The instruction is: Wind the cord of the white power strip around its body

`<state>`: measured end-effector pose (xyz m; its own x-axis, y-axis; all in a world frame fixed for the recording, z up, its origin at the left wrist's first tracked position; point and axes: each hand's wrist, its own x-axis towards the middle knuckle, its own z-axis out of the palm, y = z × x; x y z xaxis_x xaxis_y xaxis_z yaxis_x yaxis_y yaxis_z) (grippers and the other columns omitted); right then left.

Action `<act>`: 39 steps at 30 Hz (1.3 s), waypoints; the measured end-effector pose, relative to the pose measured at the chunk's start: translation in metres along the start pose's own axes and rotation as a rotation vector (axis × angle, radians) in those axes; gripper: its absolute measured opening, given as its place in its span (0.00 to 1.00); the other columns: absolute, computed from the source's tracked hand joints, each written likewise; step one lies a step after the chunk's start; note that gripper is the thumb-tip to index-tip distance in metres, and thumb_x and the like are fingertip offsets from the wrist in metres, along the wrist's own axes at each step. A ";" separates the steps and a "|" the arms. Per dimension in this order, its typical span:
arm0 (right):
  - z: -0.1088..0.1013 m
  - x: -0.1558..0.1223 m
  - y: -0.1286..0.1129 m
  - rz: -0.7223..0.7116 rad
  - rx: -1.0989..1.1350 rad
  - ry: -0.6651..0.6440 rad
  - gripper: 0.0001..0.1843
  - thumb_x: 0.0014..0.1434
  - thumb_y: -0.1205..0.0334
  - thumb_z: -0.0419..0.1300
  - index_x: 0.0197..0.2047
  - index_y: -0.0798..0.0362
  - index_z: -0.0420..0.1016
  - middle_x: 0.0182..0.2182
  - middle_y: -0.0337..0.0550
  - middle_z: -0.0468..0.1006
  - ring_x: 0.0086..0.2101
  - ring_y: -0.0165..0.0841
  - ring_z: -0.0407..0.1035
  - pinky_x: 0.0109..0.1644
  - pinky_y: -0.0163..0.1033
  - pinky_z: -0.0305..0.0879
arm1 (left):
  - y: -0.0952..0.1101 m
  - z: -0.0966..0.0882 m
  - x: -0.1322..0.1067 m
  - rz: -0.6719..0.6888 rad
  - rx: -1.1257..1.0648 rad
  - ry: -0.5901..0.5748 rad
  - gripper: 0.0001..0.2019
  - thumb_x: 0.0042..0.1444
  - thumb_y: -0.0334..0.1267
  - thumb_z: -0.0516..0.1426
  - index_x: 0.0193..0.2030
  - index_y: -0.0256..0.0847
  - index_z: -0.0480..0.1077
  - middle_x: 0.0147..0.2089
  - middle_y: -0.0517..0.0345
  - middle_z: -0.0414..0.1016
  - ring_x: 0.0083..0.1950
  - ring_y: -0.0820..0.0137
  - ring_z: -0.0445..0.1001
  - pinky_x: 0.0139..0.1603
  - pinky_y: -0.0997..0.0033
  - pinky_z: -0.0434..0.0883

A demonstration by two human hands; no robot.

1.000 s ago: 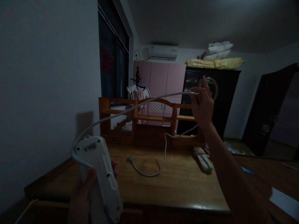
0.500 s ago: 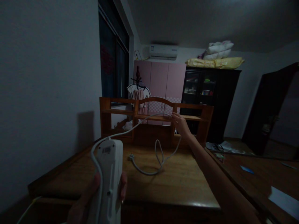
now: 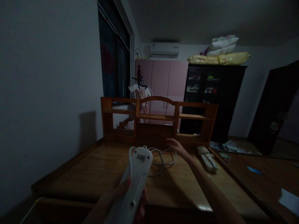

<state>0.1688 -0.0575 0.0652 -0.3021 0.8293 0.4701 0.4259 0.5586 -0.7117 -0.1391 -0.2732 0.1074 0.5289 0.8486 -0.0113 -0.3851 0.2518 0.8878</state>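
A white power strip [image 3: 137, 174] is in my left hand [image 3: 125, 189], tilted up with its back and label facing me. Part of its cord runs along the strip's left edge under my thumb. Beyond the strip's end, the grey-white cord [image 3: 164, 163] lies in loose loops over the wooden desk [image 3: 93, 174]. My right hand [image 3: 178, 149] hovers beside these loops, fingers stretched out and apart; whether a fingertip touches the cord I cannot tell. The cord's plug is hidden. A second white power strip [image 3: 209, 160], its cord bundled at one end, rests on the desk's right side.
A low wooden shelf unit [image 3: 156, 117] stands along the desk's far edge. At the left, a wall [image 3: 58, 93] borders the desk. Another brown surface [image 3: 263, 183] on the right carries a blue card [image 3: 254, 170] and white paper [image 3: 289, 200].
My left hand has swung the power strip rightward. My right hand has come down from shelf height, and the raised cord has dropped into loops. The second strip has come into sight.
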 end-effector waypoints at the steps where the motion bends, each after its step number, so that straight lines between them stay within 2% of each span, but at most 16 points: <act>1: 0.006 -0.002 -0.010 -0.014 0.159 -0.001 0.26 0.54 0.62 0.52 0.57 0.50 0.65 0.56 0.49 0.67 0.51 0.38 0.66 0.51 0.45 0.64 | -0.005 -0.002 0.009 -0.033 0.037 -0.050 0.24 0.50 0.55 0.59 0.37 0.31 0.73 0.30 0.44 0.77 0.24 0.64 0.75 0.26 0.69 0.69; 5: 0.038 -0.007 -0.064 -0.014 0.794 -0.089 0.24 0.55 0.50 0.52 0.52 0.51 0.71 0.56 0.48 0.68 0.56 0.41 0.61 0.56 0.46 0.59 | -0.025 -0.001 0.033 -0.080 0.138 -0.179 0.24 0.54 0.49 0.58 0.52 0.33 0.66 0.32 0.45 0.77 0.29 0.65 0.77 0.29 0.72 0.68; 7: 0.055 -0.012 -0.084 0.047 0.960 -0.216 0.30 0.57 0.40 0.45 0.49 0.53 0.73 0.52 0.50 0.72 0.53 0.41 0.64 0.55 0.46 0.60 | -0.032 0.008 0.038 -0.084 0.152 -0.202 0.24 0.55 0.46 0.59 0.54 0.34 0.65 0.34 0.44 0.78 0.33 0.65 0.77 0.31 0.73 0.68; 9: 0.070 -0.019 -0.091 0.144 0.977 -0.336 0.35 0.56 0.34 0.42 0.43 0.55 0.76 0.40 0.51 0.77 0.44 0.40 0.70 0.47 0.44 0.64 | -0.032 0.016 0.043 -0.074 0.160 -0.211 0.25 0.55 0.45 0.59 0.56 0.34 0.63 0.34 0.44 0.78 0.34 0.65 0.77 0.32 0.73 0.69; 10: 0.076 -0.023 -0.088 0.189 0.947 -0.341 0.35 0.55 0.33 0.44 0.38 0.55 0.76 0.33 0.49 0.77 0.37 0.39 0.71 0.41 0.42 0.65 | -0.030 0.019 0.047 -0.061 0.164 -0.208 0.27 0.55 0.46 0.58 0.58 0.35 0.61 0.34 0.45 0.77 0.33 0.64 0.77 0.31 0.72 0.69; 12: 0.081 -0.027 -0.076 0.244 0.872 -0.275 0.29 0.52 0.33 0.51 0.30 0.53 0.74 0.22 0.42 0.71 0.26 0.34 0.66 0.30 0.38 0.61 | -0.022 0.017 0.060 -0.026 0.176 -0.180 0.30 0.55 0.48 0.57 0.60 0.37 0.58 0.32 0.46 0.77 0.30 0.63 0.77 0.28 0.71 0.69; 15: 0.070 -0.022 -0.050 0.237 0.815 -0.181 0.24 0.50 0.39 0.59 0.22 0.53 0.66 0.16 0.34 0.59 0.19 0.27 0.53 0.23 0.33 0.50 | -0.008 0.000 0.092 0.059 0.210 -0.090 0.31 0.53 0.53 0.58 0.58 0.34 0.60 0.30 0.47 0.76 0.25 0.63 0.76 0.26 0.70 0.69; 18: 0.043 -0.007 -0.022 0.164 0.605 -0.114 0.24 0.54 0.41 0.58 0.22 0.54 0.63 0.17 0.33 0.55 0.19 0.24 0.48 0.23 0.32 0.44 | 0.000 -0.024 0.134 0.089 0.302 0.055 0.28 0.53 0.54 0.56 0.49 0.29 0.67 0.27 0.46 0.75 0.25 0.64 0.74 0.27 0.68 0.71; 21: 0.025 0.005 0.008 0.057 0.307 -0.026 0.23 0.57 0.42 0.55 0.25 0.54 0.65 0.20 0.34 0.59 0.22 0.26 0.53 0.25 0.32 0.47 | -0.006 -0.041 0.181 0.154 0.343 0.159 0.29 0.52 0.55 0.57 0.52 0.33 0.65 0.30 0.48 0.76 0.26 0.65 0.75 0.26 0.70 0.70; 24: 0.023 0.006 0.038 -0.007 0.109 0.076 0.19 0.60 0.45 0.53 0.29 0.53 0.67 0.22 0.36 0.64 0.24 0.29 0.58 0.28 0.33 0.53 | -0.020 -0.048 0.226 0.189 0.374 0.178 0.31 0.49 0.56 0.60 0.55 0.38 0.62 0.32 0.51 0.76 0.25 0.67 0.74 0.23 0.72 0.68; 28: 0.028 0.002 0.062 -0.055 -0.018 0.138 0.12 0.61 0.51 0.53 0.39 0.50 0.70 0.29 0.40 0.71 0.31 0.32 0.64 0.35 0.36 0.60 | -0.035 -0.052 0.271 0.250 0.425 0.166 0.28 0.50 0.55 0.59 0.50 0.37 0.64 0.32 0.52 0.75 0.25 0.69 0.73 0.24 0.74 0.68; 31: 0.031 0.002 0.068 0.018 0.104 0.077 0.16 0.60 0.50 0.54 0.45 0.51 0.70 0.30 0.39 0.70 0.28 0.31 0.65 0.30 0.35 0.63 | -0.039 -0.056 0.289 0.378 0.474 0.255 0.26 0.51 0.55 0.58 0.50 0.37 0.64 0.38 0.51 0.76 0.29 0.68 0.75 0.29 0.72 0.70; 35: 0.038 0.007 0.070 0.123 0.361 -0.035 0.21 0.58 0.46 0.56 0.46 0.54 0.69 0.23 0.34 0.64 0.20 0.25 0.60 0.23 0.31 0.61 | -0.043 -0.066 0.297 0.532 0.641 0.470 0.28 0.53 0.55 0.55 0.55 0.38 0.62 0.43 0.50 0.76 0.38 0.62 0.76 0.36 0.67 0.71; 39: 0.034 0.010 0.069 0.145 0.342 -0.103 0.21 0.57 0.47 0.57 0.46 0.55 0.70 0.21 0.33 0.65 0.18 0.24 0.59 0.20 0.29 0.58 | -0.050 -0.075 0.296 0.605 0.977 0.567 0.26 0.57 0.53 0.53 0.57 0.39 0.61 0.43 0.48 0.76 0.41 0.58 0.76 0.40 0.65 0.70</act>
<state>0.1661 -0.0114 0.0025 -0.3513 0.8838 0.3091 0.1671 0.3841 -0.9081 -0.0202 0.0003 0.0251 -0.0229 0.8470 0.5311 0.3901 -0.4816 0.7848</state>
